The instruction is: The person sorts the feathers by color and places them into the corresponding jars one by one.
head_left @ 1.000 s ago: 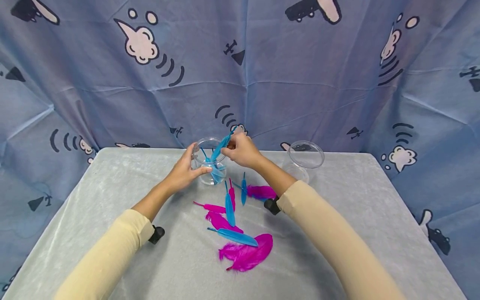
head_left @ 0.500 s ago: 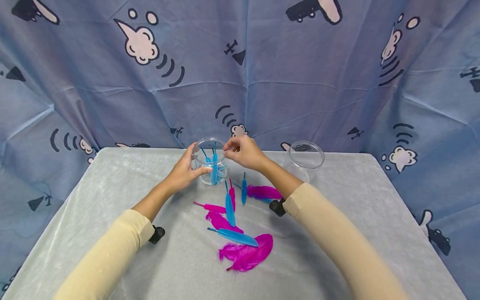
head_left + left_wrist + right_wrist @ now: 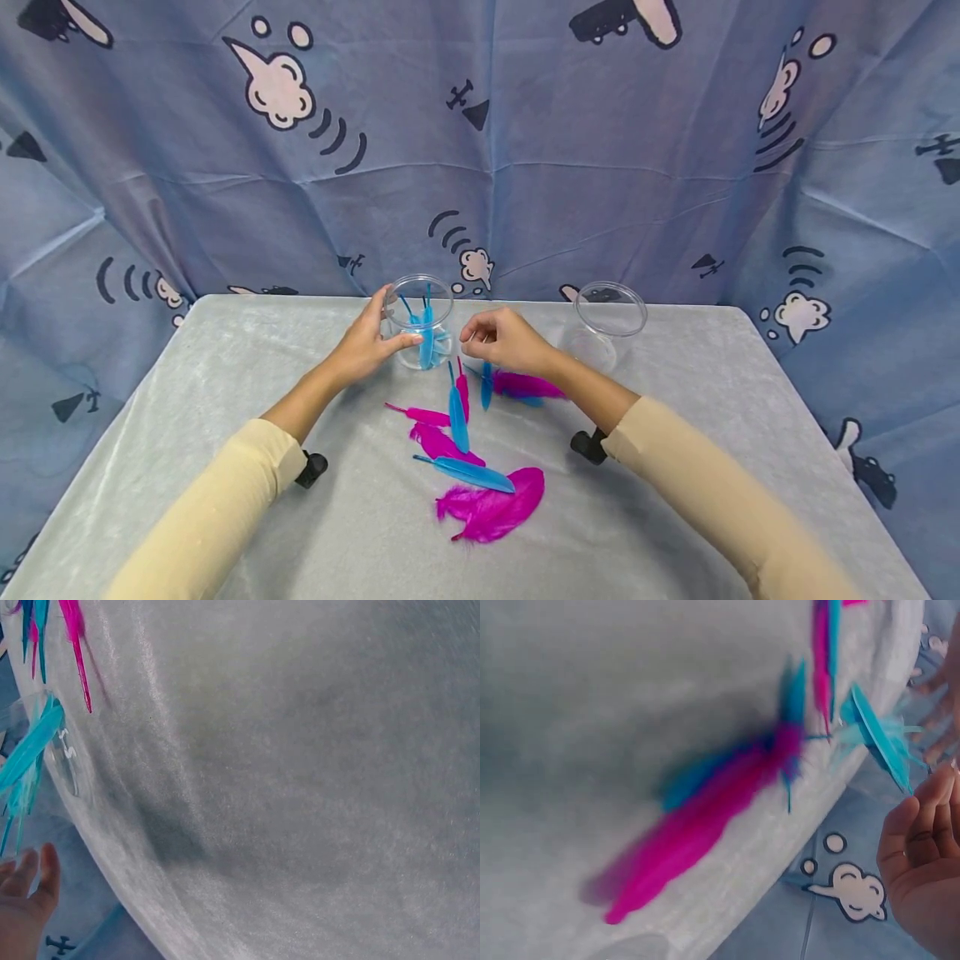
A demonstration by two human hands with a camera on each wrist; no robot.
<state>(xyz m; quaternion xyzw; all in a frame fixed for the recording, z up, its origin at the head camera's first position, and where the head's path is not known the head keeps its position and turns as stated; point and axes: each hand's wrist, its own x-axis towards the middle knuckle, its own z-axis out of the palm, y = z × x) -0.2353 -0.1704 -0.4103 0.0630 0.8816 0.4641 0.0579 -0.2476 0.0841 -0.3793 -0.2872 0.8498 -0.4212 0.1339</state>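
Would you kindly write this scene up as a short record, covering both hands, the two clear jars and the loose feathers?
Left hand: holds the left jar
Right hand: between the jars, no feather seen in it
Left jar contents: blue feathers
Right jar: standing, no feathers visible inside
Loose feathers: blue and magenta, on the pale cloth

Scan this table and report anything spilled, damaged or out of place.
Nothing stands out: no spill or damage shows. The magenta feathers and loose blue feathers lie scattered on the tablecloth, some overlapping; both clear jars stand upright.
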